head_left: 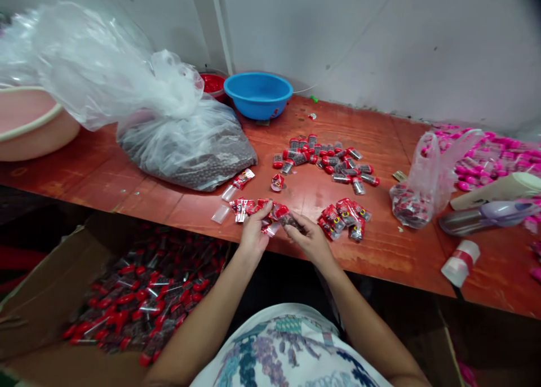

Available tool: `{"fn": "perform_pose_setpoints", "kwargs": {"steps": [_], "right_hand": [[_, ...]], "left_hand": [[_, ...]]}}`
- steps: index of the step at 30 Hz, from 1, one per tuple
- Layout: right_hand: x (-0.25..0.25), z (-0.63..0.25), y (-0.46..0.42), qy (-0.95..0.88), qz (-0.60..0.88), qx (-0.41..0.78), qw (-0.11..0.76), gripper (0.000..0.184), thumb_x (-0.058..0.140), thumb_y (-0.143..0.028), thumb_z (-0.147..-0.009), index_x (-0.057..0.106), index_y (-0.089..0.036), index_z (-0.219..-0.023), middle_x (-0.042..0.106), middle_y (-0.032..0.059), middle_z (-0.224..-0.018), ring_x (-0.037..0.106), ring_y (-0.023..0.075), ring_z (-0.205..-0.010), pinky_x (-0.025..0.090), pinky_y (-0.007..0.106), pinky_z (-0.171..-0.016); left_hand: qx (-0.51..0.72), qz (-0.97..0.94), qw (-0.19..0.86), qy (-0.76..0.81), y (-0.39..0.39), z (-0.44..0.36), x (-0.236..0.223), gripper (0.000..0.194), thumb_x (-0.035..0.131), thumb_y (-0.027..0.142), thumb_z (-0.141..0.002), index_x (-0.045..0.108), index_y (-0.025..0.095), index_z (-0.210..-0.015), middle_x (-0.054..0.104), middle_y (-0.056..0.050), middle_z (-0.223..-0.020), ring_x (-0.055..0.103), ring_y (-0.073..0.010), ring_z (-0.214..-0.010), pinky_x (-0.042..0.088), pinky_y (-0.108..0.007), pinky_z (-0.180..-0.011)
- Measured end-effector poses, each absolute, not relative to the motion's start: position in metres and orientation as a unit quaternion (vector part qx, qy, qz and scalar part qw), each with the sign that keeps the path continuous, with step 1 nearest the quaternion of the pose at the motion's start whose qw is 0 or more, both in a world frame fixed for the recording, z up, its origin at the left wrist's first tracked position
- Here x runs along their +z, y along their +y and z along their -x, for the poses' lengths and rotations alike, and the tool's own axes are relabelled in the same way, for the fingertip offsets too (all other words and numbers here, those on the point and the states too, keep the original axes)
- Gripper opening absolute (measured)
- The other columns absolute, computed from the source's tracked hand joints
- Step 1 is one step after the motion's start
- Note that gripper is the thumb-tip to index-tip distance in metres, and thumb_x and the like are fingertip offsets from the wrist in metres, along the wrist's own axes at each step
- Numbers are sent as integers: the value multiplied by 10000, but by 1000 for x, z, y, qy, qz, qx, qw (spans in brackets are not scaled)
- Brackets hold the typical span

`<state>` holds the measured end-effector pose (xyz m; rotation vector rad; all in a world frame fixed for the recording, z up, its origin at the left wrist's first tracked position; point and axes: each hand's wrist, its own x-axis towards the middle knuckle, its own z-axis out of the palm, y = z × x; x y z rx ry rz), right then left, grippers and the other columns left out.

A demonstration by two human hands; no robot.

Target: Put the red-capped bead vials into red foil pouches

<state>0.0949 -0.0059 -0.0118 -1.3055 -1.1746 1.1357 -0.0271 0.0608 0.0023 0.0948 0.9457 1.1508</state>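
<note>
Two hands are meeting at a small clear plastic bottle with a bright red end (280, 211).
The right hand (311, 241) is clamping thumb and fingers on its dark-filled body — the red end is pointing toward the left hand (253, 229), whose exact grip I cannot tell. The bottle is slanting between them at the front of the reddish-brown wooden table (393, 257) — glossy red printed packets (344, 217) are lying to its right.

soft glare on tabletop (380, 246), dimness below
</note>
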Motion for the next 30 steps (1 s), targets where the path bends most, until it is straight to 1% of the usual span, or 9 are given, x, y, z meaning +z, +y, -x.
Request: {"fn": "perform_pose_setpoints", "kwargs": {"steps": [3,6,10,14,19,23,26,28,30], "right_hand": [[-9,-98,-10,-461,526,505,505,457,561,-339,-836,553,-253,-1284,591,15,-880,540,115,-673,507,225,-542],[-9,-101,-13,-446,522,509,520,470,552,-344,-845,529,-257,-1306,552,0,-828,518,97,-632,500,213,-517],[-8,-109,-17,-468,510,521,499,480,562,-332,-846,514,-268,-1319,533,-4,-825,511,87,-606,487,207,-503],[-4,-117,-23,-518,511,486,485,486,541,-313,-870,471,-297,-1350,510,12,-895,519,96,-651,508,230,-556],[4,-123,-28,-577,535,396,473,478,499,-289,-901,435,-290,-1375,523,36,-943,538,147,-832,515,260,-674],[7,-123,-30,-569,547,369,490,441,526,-284,-888,491,-286,-1327,563,42,-993,557,165,-902,509,285,-747],[7,-122,-35,-515,554,395,522,373,573,-304,-858,543,-261,-1227,600,21,-934,572,139,-785,509,258,-680],[7,-123,-38,-473,544,430,544,301,578,-334,-853,568,-240,-1138,604,0,-867,558,111,-677,496,226,-599],[8,-126,-43,-443,525,458,565,281,574,-354,-852,570,-224,-1102,605,-9,-841,555,100,-642,482,208,-554]], "left_hand": [[544,-95,729,404,56,26,7,213,790,75,-567,638,127,-706,684,-1,-656,643,-133,-586,551,-296,-663],[538,-162,733,383,51,24,11,255,815,99,-532,648,130,-722,693,-4,-701,653,-143,-624,540,-284,-651],[534,-230,717,386,46,21,14,253,821,109,-520,641,129,-697,678,4,-671,639,-134,-592,526,-267,-624],[540,-264,703,380,42,20,16,278,823,110,-520,653,144,-737,692,5,-735,646,-131,-647,534,-275,-679],[531,-303,701,367,37,17,25,291,824,130,-535,676,148,-785,704,-16,-787,655,-142,-695,546,-285,-707],[521,-320,695,379,34,12,28,287,827,156,-535,673,138,-776,701,-16,-751,653,-143,-652,556,-292,-686],[509,-324,684,410,32,7,29,304,835,142,-508,661,136,-757,688,8,-698,638,-122,-587,552,-256,-625],[493,-341,691,403,31,3,31,373,837,129,-497,665,152,-828,696,14,-739,654,-128,-629,557,-250,-644],[447,-361,715,398,31,-1,35,465,840,115,-493,669,167,-923,711,3,-783,670,-138,-677,558,-232,-652]]}}
